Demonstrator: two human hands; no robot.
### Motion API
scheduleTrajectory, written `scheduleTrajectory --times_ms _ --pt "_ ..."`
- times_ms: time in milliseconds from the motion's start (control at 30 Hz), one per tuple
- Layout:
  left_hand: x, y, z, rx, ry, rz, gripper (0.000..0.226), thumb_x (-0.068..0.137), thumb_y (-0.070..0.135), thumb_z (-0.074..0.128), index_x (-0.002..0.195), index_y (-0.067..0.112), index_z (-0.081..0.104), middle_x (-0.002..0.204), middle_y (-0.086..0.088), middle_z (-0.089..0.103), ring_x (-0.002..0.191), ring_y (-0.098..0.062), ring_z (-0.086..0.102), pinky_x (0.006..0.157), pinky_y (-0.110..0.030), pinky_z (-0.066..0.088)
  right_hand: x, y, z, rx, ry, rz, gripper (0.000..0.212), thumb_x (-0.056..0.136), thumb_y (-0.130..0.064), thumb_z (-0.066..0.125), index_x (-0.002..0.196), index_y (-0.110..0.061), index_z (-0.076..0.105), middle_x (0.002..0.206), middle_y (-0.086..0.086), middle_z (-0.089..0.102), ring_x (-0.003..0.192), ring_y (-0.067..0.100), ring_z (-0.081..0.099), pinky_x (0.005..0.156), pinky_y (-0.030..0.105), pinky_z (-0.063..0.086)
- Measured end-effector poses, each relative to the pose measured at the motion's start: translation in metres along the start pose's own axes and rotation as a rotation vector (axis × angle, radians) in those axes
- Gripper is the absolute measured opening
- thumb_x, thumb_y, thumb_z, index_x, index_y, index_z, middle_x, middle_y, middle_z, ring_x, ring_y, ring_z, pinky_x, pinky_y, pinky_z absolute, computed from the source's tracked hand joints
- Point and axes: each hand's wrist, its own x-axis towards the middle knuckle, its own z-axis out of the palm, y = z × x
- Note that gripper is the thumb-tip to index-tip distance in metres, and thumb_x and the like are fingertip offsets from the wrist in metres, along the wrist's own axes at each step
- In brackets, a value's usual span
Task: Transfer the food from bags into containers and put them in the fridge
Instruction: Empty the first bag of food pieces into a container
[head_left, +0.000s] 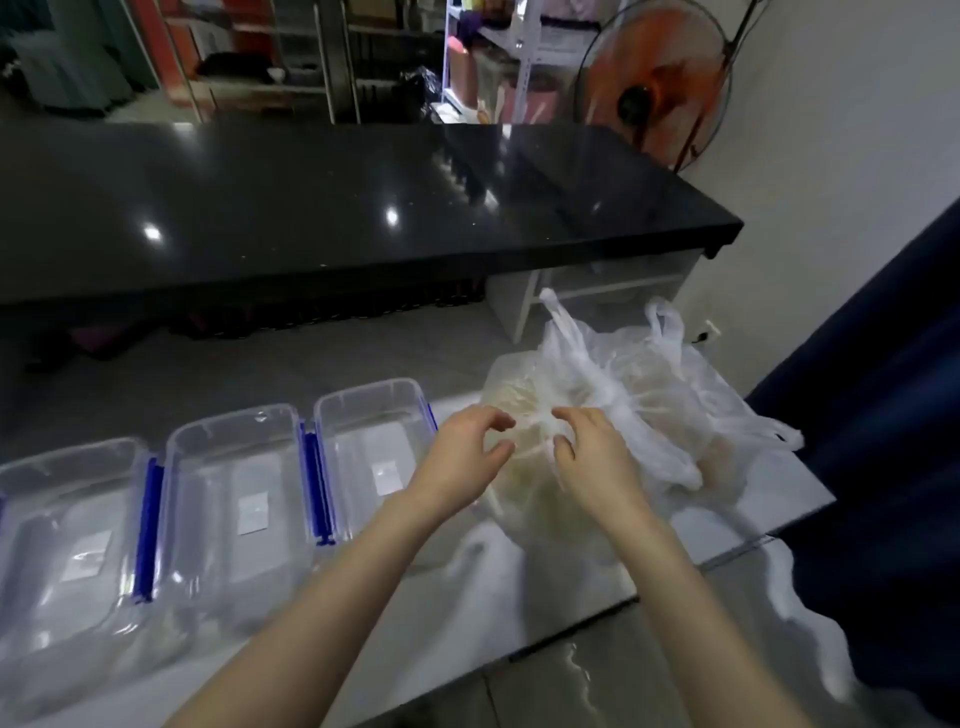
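Note:
A clear plastic bag of pale food (524, 488) sits on the white table (467, 613), in front of more white plastic bags (675, 415) heaped at the right. My left hand (462, 457) and my right hand (592, 457) are both at the bag's tied top, fingers curled and pinching the twisted plastic between them. Three clear containers with blue clips stand open and empty in a row to the left: the nearest one (374, 452), the middle one (239, 499) and the far left one (67, 540).
A long black glossy counter (337, 208) runs across behind the table, with a gap of grey floor between. An orange fan (660, 83) stands at the back right. A dark blue curtain (883, 415) hangs at the right edge.

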Motion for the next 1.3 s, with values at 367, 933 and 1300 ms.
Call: scheduleTrajectory --times_ms 367,933,1300 --pt "0.057 -0.008 0.047 0.460 -0.081 0.119 0.041 0.084 0.037 0.062 0.124 0.027 0.057 0.116 0.003 0.058 0.106 -0.022 0.050 0.087 -0.032 0.040 0.052 0.054 0.007 -0.138 -0.192 -0.155 0.049 0.084 -0.018 0.060 0.132 -0.016 0.053 0.131 0.004 0.057 0.122 0.022 0.047 0.104 0.026 0.030" --pt "0.058 -0.037 -0.072 0.039 0.512 -0.316 0.006 0.090 0.016 0.058 0.087 0.020 0.062 0.086 0.002 0.058 0.079 -0.010 0.056 0.062 -0.018 0.041 0.105 0.002 0.002 0.389 0.101 -0.267 0.009 0.094 -0.014 0.053 0.087 -0.019 0.056 0.076 -0.011 0.055 0.073 0.006 0.053 0.064 0.022 0.041" --pt "0.050 -0.020 -0.065 0.161 0.254 -0.033 0.038 0.082 0.031 0.069 0.119 0.031 0.059 0.105 0.015 0.055 0.103 -0.004 0.052 0.092 -0.027 0.045 0.085 -0.009 -0.002 0.318 0.134 -0.242 0.036 0.080 -0.006 0.053 0.109 -0.025 0.062 0.109 -0.008 0.048 0.101 0.007 0.052 0.091 0.021 0.041"
